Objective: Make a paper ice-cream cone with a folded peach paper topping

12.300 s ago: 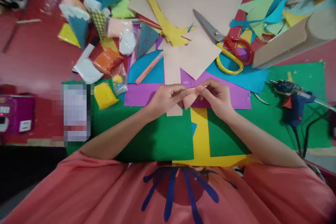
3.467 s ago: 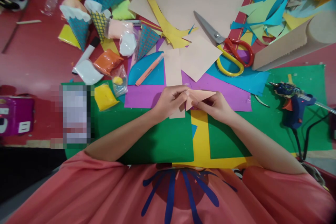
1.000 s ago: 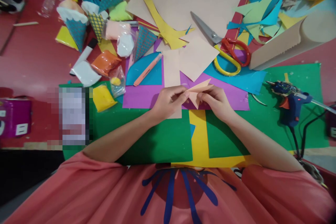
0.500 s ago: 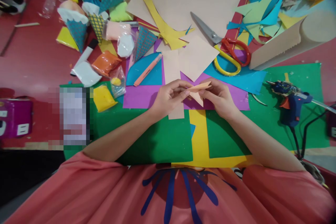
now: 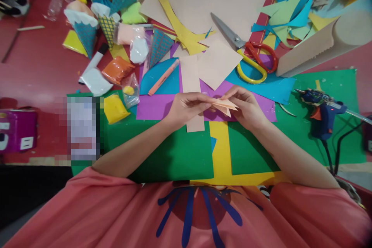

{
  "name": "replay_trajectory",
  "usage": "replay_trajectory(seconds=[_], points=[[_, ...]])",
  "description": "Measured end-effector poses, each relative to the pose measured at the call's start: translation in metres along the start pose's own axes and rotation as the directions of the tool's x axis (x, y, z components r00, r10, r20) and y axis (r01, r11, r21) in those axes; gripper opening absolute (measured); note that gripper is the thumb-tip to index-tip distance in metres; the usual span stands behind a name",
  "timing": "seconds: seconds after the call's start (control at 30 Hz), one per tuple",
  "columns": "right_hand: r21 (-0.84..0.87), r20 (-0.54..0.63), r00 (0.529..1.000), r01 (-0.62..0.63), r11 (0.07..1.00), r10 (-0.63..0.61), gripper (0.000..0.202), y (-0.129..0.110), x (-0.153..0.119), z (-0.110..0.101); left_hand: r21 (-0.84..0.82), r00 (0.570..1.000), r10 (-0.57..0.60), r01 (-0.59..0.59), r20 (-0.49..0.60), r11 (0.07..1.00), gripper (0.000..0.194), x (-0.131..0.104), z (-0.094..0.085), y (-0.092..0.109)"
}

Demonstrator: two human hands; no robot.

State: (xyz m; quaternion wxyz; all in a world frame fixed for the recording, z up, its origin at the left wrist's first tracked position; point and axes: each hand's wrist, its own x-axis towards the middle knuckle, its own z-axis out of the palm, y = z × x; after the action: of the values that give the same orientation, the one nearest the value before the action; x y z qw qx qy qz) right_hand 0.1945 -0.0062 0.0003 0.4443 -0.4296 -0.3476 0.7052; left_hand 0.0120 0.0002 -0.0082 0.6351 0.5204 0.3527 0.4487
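Observation:
A small folded piece of peach paper (image 5: 226, 105), with pointed layered ends, is held between my two hands above the purple paper (image 5: 157, 107). My left hand (image 5: 190, 107) pinches its left end between thumb and fingers. On the other side, my right hand (image 5: 245, 106) has its fingers closed at the upper and right edges of the folds. Under my left hand lies a peach paper strip (image 5: 191, 73). Large scissors (image 5: 236, 40) with one red and one yellow handle rest just beyond my hands, beside a cut peach sheet (image 5: 218, 62).
A blue glue gun (image 5: 322, 120) lies on the green sheet (image 5: 343, 85) at right, near a peach paper roll (image 5: 309, 46). At left are clay packets (image 5: 116, 108), a peach marker (image 5: 164, 77) and several decorated cones (image 5: 84, 33). Paper scraps (image 5: 290, 23) lie at the back right.
The folded paper has shifted slightly right and down and turned, so its pointed ends now face right. My right hand has moved its fingers to a new place on it.

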Motion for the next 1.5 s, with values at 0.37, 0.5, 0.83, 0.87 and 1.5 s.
replay_trajectory(seconds=[0.37, 0.5, 0.83, 0.87, 1.5], points=[[-0.096, 0.059, 0.998, 0.035, 0.995, -0.03, 0.006, 0.0045, 0.0004, -0.0051, 0.11, 1.0, 0.01, -0.008, -0.019, 0.994, 0.005, -0.0001, -0.0044, -0.0013], [-0.051, 0.059, 0.998, 0.01, 0.999, -0.007, 0.01, 0.0039, 0.0015, -0.0058, 0.141, 1.0, 0.006, -0.002, -0.03, 0.99, 0.009, -0.0031, -0.0047, 0.0017], [-0.089, 0.033, 0.999, 0.036, 0.995, -0.033, 0.032, 0.0028, -0.0007, -0.0046, 0.429, 0.954, 0.299, -0.266, -0.01, 0.863, 0.011, -0.0048, -0.0028, 0.0022], [-0.13, 0.045, 0.999, 0.037, 0.991, -0.031, 0.035, 0.0026, -0.0015, -0.004, 0.463, 0.948, 0.318, -0.286, 0.01, 0.839, 0.011, -0.0048, -0.0027, 0.0016], [-0.361, 0.063, 0.981, 0.192, 0.912, -0.181, 0.035, 0.0064, -0.0059, 0.0004, 0.315, 0.996, 0.011, 0.017, -0.087, 0.949, 0.032, -0.0045, -0.0008, 0.0069]])
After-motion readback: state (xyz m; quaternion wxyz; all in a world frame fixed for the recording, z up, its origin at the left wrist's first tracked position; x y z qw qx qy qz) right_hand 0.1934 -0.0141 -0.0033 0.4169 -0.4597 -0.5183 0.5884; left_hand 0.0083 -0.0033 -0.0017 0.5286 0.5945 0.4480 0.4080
